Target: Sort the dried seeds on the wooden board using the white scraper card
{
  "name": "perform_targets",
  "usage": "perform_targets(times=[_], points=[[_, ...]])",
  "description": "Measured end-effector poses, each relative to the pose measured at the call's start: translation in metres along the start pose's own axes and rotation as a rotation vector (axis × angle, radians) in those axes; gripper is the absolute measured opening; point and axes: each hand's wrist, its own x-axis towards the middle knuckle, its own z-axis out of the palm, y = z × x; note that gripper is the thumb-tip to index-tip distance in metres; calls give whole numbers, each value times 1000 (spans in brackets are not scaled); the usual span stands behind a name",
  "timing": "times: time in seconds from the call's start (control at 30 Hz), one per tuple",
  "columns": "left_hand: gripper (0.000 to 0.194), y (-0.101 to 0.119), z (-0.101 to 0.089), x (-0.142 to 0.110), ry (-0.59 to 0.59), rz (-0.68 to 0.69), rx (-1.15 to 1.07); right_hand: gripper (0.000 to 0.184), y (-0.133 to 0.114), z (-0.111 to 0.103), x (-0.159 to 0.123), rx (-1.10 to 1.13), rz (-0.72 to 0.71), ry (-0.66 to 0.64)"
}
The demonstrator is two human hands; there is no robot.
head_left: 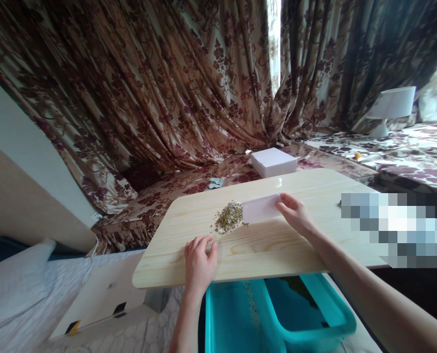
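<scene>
A pale wooden board (314, 191) lies across in front of me. On it sits a small heap of dried greenish herb bits (229, 217). My right hand (295, 214) grips the right end of a flat pale pink card (259, 208), whose left edge touches the heap. My left hand (199, 261) rests on the board's near edge, fingers curled over the wood, just below the heap.
A turquoise plastic bin (325, 314) sits under the board's near edge. A white box (273, 162) lies behind the board. Patterned curtains hang behind, a white lamp (389, 109) stands far right, and a white pillow (12, 279) lies at left.
</scene>
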Motion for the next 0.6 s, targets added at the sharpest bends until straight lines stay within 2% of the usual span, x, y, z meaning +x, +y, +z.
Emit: perform_targets(times=[0.27, 0.6], points=[[20, -1, 1, 0, 19, 19, 10, 14, 5, 1, 2, -10, -44, 12], [19, -2, 1, 0, 9, 19, 13, 14, 10, 14, 1, -43, -111, -111]])
